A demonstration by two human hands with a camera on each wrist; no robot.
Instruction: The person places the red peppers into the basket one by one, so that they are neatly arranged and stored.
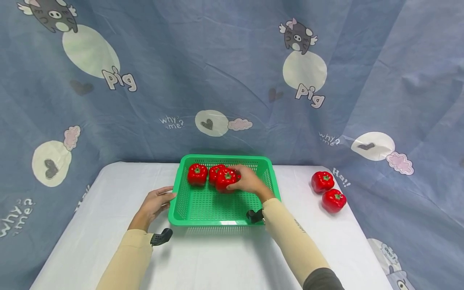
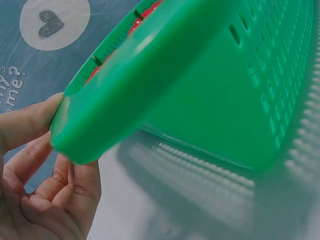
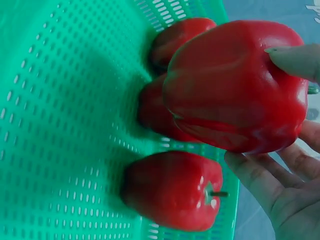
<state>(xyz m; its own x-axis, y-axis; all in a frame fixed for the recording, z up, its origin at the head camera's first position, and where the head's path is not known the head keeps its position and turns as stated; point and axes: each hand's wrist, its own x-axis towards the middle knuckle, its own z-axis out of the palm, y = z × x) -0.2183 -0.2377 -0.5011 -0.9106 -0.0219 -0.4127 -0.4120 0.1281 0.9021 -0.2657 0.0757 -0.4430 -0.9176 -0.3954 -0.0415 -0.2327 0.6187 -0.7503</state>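
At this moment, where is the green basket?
In the head view, the green basket is toward the back of the white table, between the left hand at its left rim and two red peppers farther right.

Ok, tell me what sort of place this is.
Probably a staged tabletop work area, though the wider room is out of view: a white table, a blue pig-print cloth backdrop behind it, and a green basket with red bell peppers inside.
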